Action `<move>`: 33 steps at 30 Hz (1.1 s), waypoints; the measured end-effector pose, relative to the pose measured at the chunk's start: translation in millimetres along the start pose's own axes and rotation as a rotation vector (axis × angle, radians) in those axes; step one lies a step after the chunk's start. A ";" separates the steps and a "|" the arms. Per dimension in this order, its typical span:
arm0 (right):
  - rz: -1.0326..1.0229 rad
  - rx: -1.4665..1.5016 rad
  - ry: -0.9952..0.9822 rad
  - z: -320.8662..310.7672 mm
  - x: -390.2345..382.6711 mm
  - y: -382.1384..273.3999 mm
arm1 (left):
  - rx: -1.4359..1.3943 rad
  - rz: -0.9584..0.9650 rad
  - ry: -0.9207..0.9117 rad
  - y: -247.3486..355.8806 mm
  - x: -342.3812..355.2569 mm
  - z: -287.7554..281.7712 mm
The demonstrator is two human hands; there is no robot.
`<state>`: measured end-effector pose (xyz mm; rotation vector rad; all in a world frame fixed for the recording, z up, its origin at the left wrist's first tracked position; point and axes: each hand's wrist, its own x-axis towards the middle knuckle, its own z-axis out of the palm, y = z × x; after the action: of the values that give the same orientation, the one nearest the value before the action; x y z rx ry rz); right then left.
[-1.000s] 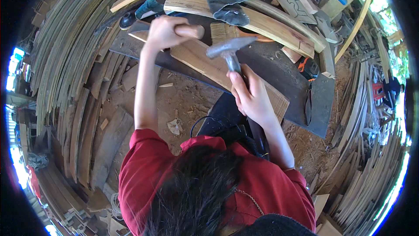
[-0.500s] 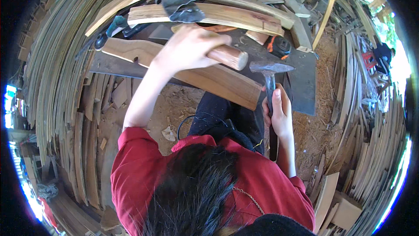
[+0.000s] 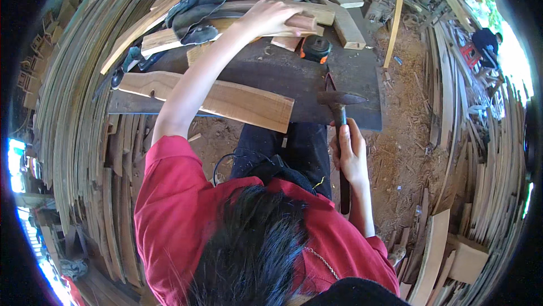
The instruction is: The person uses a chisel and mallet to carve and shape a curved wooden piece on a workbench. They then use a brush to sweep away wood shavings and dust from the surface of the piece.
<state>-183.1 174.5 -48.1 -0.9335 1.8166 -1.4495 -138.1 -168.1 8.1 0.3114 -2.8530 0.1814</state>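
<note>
My left hand reaches over the wood pieces at the back of the dark worktop, gripping a short wooden cylinder just behind an orange-and-black tape measure. At the worktop's near right edge, my right hand is closed round the handle of a hammer, which is upright with its steel head on top. A long brown board with a small notch lies along the front of the worktop, partly hidden by my left forearm. A dark cloth is draped over wood lengths left of my left hand.
Long timber strips are stacked along the left, more along the right. A thin plank leans beside the worktop. A person in dark clothes is at the far right by a red stool. Sawdust and scraps cover the floor.
My left hand has moved away from me to the back of the worktop with the cylinder. My right hand has lowered the hammer toward the near right edge. The view has shifted.
</note>
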 end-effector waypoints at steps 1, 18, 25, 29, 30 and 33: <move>-0.019 0.003 -0.005 -1.8 -0.4 -1.4 | -0.036 -0.013 0.006 -7.0 1.9 10.9; -0.456 -0.770 0.284 -24.7 164.9 -5.5 | -0.107 -0.095 0.342 2.8 -108.6 -9.6; -0.461 -0.934 0.405 -13.0 207.2 21.2 | -0.185 -0.285 0.458 9.9 -170.6 -21.6; -0.489 -0.970 0.265 -4.8 203.3 12.4 | -0.125 -0.427 0.406 -2.4 -198.1 -25.3; -0.484 -1.012 0.276 -4.4 203.6 14.2 | -0.093 -0.435 0.411 -4.9 -202.4 -23.8; -0.442 -1.131 0.263 -7.7 208.9 13.8 | -0.082 -0.451 0.412 -13.5 -199.6 -19.7</move>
<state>-307.0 6.8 -68.9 -1.8160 2.8050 -0.6540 57.8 -139.3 -26.6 0.7855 -2.3095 0.0317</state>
